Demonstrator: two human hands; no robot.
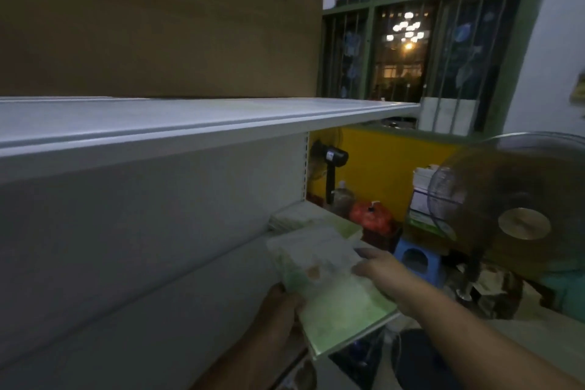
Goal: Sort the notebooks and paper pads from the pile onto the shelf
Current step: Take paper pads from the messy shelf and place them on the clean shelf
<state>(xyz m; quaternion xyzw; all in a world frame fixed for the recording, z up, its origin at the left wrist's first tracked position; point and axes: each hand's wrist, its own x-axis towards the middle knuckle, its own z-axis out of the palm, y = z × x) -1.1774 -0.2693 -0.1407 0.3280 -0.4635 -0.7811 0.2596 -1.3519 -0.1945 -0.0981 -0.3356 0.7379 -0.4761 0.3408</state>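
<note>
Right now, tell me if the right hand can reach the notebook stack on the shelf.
Probably yes: right hand sits just short of that stack, nothing between; only held notebooks occupy it.

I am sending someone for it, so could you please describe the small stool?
Find the big round fan on the right. Left of its stand, below the yellow wall, sits the stool. It alone is light blue, with an oval cut-out in its side.
</note>
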